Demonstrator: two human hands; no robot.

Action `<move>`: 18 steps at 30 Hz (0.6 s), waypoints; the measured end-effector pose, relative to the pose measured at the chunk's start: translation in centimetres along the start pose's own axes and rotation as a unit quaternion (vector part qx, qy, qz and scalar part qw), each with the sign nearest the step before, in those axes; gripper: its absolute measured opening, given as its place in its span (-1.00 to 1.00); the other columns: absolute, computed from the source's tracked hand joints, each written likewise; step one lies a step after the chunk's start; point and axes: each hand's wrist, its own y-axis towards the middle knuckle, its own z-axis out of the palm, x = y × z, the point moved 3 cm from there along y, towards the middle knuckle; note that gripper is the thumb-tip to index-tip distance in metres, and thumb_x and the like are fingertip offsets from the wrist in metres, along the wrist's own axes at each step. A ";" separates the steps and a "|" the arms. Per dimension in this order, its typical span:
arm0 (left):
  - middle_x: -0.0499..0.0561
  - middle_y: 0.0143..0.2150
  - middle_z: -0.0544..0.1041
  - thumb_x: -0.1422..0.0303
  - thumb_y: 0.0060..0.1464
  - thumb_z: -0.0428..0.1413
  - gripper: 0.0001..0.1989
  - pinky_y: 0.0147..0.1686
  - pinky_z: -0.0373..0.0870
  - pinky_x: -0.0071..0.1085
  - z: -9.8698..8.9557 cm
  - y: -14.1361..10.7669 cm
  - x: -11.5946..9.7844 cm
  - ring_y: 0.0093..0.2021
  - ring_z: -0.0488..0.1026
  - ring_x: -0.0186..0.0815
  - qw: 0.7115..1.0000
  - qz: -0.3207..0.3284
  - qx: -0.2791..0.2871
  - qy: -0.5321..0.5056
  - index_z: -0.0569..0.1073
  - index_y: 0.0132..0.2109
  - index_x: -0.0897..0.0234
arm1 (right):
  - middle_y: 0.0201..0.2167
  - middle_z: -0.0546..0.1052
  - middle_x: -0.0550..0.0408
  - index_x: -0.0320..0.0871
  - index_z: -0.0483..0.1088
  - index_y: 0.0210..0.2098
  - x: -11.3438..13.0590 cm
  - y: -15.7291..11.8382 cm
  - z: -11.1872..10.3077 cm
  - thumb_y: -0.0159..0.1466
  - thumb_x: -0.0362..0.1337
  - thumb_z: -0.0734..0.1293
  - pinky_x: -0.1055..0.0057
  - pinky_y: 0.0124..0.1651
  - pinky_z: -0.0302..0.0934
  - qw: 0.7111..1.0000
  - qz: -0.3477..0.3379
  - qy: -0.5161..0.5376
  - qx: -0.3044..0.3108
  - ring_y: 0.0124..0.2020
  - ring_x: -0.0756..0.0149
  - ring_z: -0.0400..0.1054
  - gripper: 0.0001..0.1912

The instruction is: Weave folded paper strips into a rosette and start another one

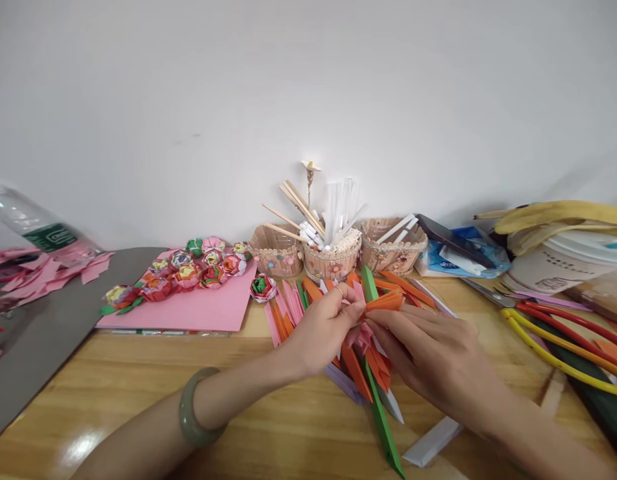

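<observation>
My left hand (322,328), with a ring on one finger, pinches pink folded paper (356,293) at the middle of the table. Close against it, my right hand (433,350) is closed on an orange folded paper piece (386,301); the fingertips of both hands nearly meet. Just where the pieces join is hidden by the fingers. Under and around the hands lie many folded paper strips: an orange strip (356,373), a long green strip (383,427) and a lilac strip (344,385). A white strip (432,441) rests nearer the front.
Paper flowers (186,275) sit on a pink sheet (188,317) at left. Decorated baskets (333,265) of sticks stand along the wall. Scissors with red and yellow handles (563,347), a banana peel (563,215) and a lidded tub (548,267) are at right; a bottle (31,217) lies far left.
</observation>
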 end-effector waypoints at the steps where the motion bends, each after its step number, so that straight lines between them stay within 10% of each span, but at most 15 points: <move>1: -0.19 -0.60 0.21 0.21 0.12 -0.09 -0.78 -0.52 0.07 -0.49 0.1 0.1 -0.1 -0.58 0.15 -0.45 0.999 -0.010 0.010 -0.039 0.19 -0.39 0.25 | -0.61 0.43 0.11 -0.18 0.35 -0.34 -0.1 0.0 0.0 0.29 -0.38 0.12 0.48 -0.51 0.10 1.000 0.003 0.001 -0.007 -0.60 0.40 0.27 -0.80; 10: -0.10 -0.60 0.26 0.15 0.08 -0.08 -0.62 -0.63 -0.02 -0.51 0.2 -0.2 -0.4 -0.63 0.11 -0.50 0.980 -0.083 0.033 -0.179 0.27 -0.57 0.32 | -0.73 0.36 0.23 -0.23 0.36 -0.33 -0.5 0.3 -0.4 0.26 -0.38 0.16 0.53 -0.64 0.01 0.996 0.014 -0.014 -0.081 -0.75 0.49 0.17 -0.85; 18: -0.12 -0.54 0.29 0.29 0.05 0.01 -0.75 -0.47 0.26 -0.45 0.2 -0.2 -0.6 -0.54 0.26 -0.44 0.981 -0.058 0.024 -0.183 0.35 -0.16 0.37 | -0.75 0.36 0.23 -0.23 0.40 -0.38 -0.6 0.5 -0.7 0.26 -0.30 0.19 0.57 -0.68 0.01 0.995 0.047 0.000 -0.090 -0.80 0.53 0.12 -0.81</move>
